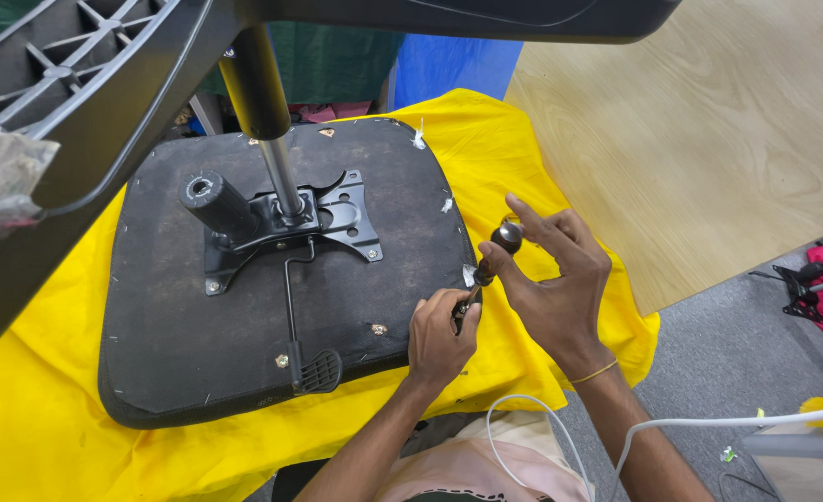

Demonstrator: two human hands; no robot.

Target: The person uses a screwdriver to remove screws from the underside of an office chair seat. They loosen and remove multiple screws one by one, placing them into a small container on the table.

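My left hand (pixel 439 333) is curled tight round the lower shaft of a screwdriver (pixel 487 267), fingers closed on it near the tip; my right hand (pixel 553 279) cups the dark round handle at the top, thumb and palm against it, the forefinger stretched out straight and the other fingers loosely bent; the screwdriver stands tilted, tip down at the near right edge of the seat (pixel 170 344), handle up and to the right. I cannot see the tip itself, for my left fingers cover it. The seat lies upside down, black underside up, on a yellow cloth (pixel 39 418); a metal plate (pixel 332 218) is screwed to its middle, with a black knob (pixel 216 204) to the left of it and a lever (pixel 311 367) running toward me, well apart from my hands. A gas column (pixel 272 139) rises from the plate to a black chair base (pixel 86 102) overhead; beyond my right hand lies a wooden board (pixel 709 139); a white cable (pixel 653 426) crosses my right forearm.
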